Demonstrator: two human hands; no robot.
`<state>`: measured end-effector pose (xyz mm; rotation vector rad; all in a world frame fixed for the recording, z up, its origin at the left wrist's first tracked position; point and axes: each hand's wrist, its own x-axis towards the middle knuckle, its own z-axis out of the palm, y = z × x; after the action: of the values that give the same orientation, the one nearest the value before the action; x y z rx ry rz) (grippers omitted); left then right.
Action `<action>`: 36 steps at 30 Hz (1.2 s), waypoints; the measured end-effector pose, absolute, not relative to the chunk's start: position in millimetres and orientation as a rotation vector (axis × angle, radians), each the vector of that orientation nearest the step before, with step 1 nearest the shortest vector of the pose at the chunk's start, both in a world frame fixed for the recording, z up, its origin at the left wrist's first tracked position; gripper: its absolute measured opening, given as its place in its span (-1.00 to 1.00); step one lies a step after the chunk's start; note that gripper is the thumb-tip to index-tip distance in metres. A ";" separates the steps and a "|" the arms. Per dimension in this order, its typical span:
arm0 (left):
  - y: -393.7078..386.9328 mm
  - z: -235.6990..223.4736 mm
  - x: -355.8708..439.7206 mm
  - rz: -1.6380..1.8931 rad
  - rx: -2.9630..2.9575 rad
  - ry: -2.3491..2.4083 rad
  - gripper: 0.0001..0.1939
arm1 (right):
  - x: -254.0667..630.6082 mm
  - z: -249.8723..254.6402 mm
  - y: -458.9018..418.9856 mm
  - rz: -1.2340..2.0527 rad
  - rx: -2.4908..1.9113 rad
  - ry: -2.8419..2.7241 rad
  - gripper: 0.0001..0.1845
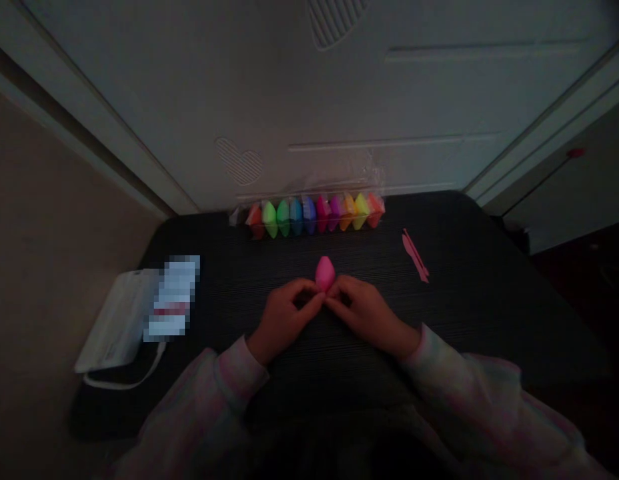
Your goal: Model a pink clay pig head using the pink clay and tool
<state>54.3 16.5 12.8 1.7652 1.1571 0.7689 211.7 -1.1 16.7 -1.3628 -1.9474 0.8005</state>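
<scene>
A pink lump of modelling clay (325,272), pointed at its far end, is between my two hands at the middle of the dark table. From the left, my left hand (288,312) is closed, its thumb and forefinger pinching the near end of the lump. My right hand (367,312) meets it from the other side, also closed in a pinch at that near end. The fingertips of both hands come together there, and the dim light hides exactly how each one touches the clay.
Behind the hands lies a row of coloured clay packs (309,217) in clear wrapping. Pink modelling tools (415,257) lie to the right. A blurred-out phone (173,300), a white flat case (117,321) and a white cable (120,385) are at the left. A white panel (339,93) rises behind the table.
</scene>
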 end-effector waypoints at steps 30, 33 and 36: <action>17.4 4.9 52.2 0.761 2.366 1.038 -0.84 | 204.2 10.8 -5.5 0.127 -1.339 -2.404 -0.86; 17.9 5.2 53.1 0.741 2.352 1.071 -0.85 | 204.5 9.7 -4.2 0.128 -1.345 -2.391 -0.86; 18.7 3.9 53.7 0.714 2.353 1.127 -0.87 | 204.7 8.2 -2.5 0.133 -1.356 -2.379 -0.86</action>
<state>53.7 18.7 3.9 2.3529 1.1271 0.7144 204.7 -2.5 8.2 -1.3560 -2.3791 0.1326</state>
